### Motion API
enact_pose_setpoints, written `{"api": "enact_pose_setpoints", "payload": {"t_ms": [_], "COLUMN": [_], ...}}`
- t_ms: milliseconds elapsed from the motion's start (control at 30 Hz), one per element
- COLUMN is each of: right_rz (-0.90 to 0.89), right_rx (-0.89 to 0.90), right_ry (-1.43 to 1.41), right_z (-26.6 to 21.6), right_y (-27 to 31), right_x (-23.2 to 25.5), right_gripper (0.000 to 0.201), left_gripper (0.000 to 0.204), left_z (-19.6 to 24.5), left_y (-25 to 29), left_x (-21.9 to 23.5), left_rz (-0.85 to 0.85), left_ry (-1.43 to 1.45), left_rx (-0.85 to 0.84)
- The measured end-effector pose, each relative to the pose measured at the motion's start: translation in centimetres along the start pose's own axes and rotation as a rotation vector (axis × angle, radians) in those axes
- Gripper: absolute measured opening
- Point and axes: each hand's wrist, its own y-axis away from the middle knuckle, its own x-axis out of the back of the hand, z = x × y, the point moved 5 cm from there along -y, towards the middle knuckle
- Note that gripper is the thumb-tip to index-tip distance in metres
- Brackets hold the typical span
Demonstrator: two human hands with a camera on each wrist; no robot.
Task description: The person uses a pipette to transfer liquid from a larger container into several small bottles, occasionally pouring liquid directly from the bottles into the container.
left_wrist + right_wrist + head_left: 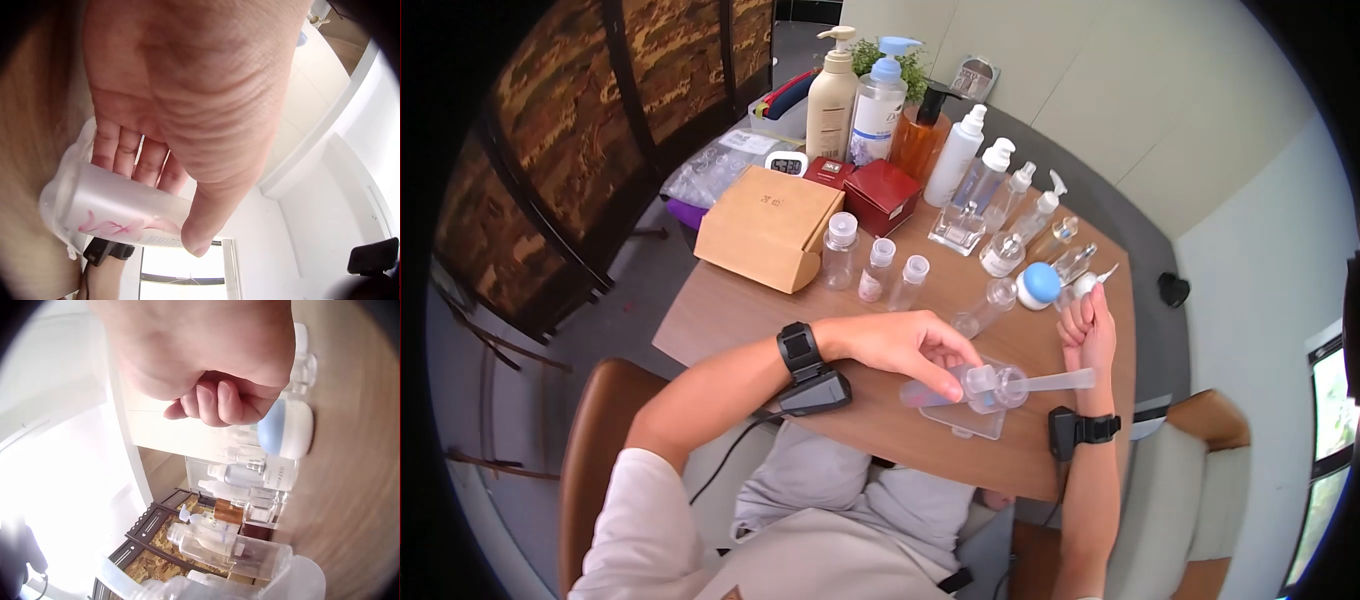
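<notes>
the left hand [910, 345] is clamping its thumb and fingers on a frosted bottle [119, 206], tilted at the clear case [965, 425]; contact between them is unclear. pink petals are showing, lettering is partly hidden by the thumb. the right hand [206, 369] is curling its fingers together near the blue-lidded jar [1038, 286], its palm hidden.

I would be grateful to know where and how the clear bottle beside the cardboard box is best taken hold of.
Probably around the middle of the clear bottle, from the person's side: it stands upright with a rounded body, while the cardboard box crowds its left and a smaller bottle stands to its right.
</notes>
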Motion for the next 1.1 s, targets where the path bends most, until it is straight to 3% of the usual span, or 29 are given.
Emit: {"api": "enact_pose_setpoints", "payload": {"t_ms": [67,133,200,267,333,400,433,500,533,600,833,900,1033,1100], "right_rz": [-0.064,0.202,0.16,0.056,-0.336,-0.651,-0.64,-0.836,-0.832,-1.015,-1.088,-1.115,-1.152,-1.132], "right_rx": [0.012,0.213,0.366,0.395,0.598,0.72,0.721,0.689,0.688,0.547,0.275,0.19,0.197,0.352], "right_ry": [0.038,0.358,0.73,0.825,1.469,1.617,1.624,1.76,1.766,1.863,1.979,1.883,1.891,1.831], "right_z": [-2.6,-6.7,-10.1,-12.4,-12.5,-10.9,-10.4,-8.6,-8.4,-6.8,-5.1,-4.9,-5.1,-5.9], "right_y": [0.5,1.8,3.7,5.1,7.6,8.7,8.6,8.7,8.5,8.3,7.7,7.4,7.5,7.8], "right_x": [-1.1,-2.8,-6.1,-9.0,-15.0,-19.2,-20.0,-21.2,-21.3,-20.8,-20.2,-20.0,-20.2,-20.8], "right_gripper": [0.036,0.029,0.027,0.019,0.013,0.017,0.017,0.027,0.027,0.035,0.043,0.043,0.03,0.024], "left_gripper": [0.044,0.044,0.044,0.044,0.045,0.045,0.045,0.045,0.045,0.045,0.043,0.044,0.044,0.044], "left_z": [0.4,0.5,0.3,0.1,0.3,0.1,0.2,0.4,0.6,0.7,0.9,0.9,0.8,0.3], "left_y": [0.0,0.2,0.2,0.4,0.4,0.4,0.4,0.4,0.4,0.5,0.7,0.7,0.7,0.5], "left_x": [0.0,0.0,0.1,0.1,0.0,-0.1,0.0,0.0,0.0,0.0,0.0,0.0,0.2,0.4], "left_rz": [0.01,-0.011,-0.007,-0.015,-0.016,-0.019,-0.012,-0.022,-0.023,-0.022,-0.018,-0.016,-0.02,-0.024], "left_ry": [0.004,-0.017,0.0,0.01,0.009,0.006,0.003,0.002,0.007,0.022,0.037,0.037,0.044,0.017], "left_rx": [-0.042,-0.038,-0.041,-0.029,-0.014,-0.027,-0.042,-0.055,-0.066,-0.069,-0.073,-0.071,-0.061,-0.06]}}
